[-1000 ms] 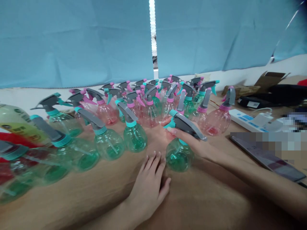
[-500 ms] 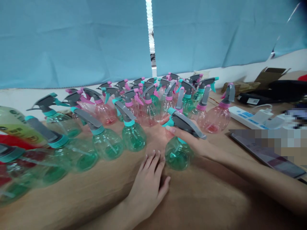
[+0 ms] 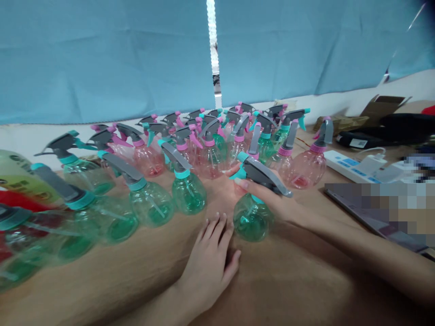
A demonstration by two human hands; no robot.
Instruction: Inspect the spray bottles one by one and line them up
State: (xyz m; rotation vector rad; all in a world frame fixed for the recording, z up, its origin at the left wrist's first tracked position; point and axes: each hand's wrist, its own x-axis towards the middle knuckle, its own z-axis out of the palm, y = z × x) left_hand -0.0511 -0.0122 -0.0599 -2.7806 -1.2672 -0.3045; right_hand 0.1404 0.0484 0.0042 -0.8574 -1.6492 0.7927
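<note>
My right hand (image 3: 272, 202) is closed around the sprayer neck of a green spray bottle (image 3: 252, 225). Its thumb lies along the near side by the teal trigger, and its other fingers are partly hidden behind the grey head. The bottle stands upright on the wooden table (image 3: 272, 276). Palm down and fingers apart, my left hand (image 3: 208, 262) rests on the tabletop just left of that bottle, holding nothing. Beyond my left fingertips stands another green spray bottle (image 3: 189, 195) with a teal collar.
Several green bottles line the left side, one being a teal-collared bottle (image 3: 152, 206). Pink bottles (image 3: 307, 170) crowd the back. On the right lie a white power strip (image 3: 350, 167) and a dark flat device (image 3: 360, 213). A red-and-green package (image 3: 23, 176) sits far left.
Both hands stay where they were, and the held bottle has not visibly moved. The view has shifted very slightly.
</note>
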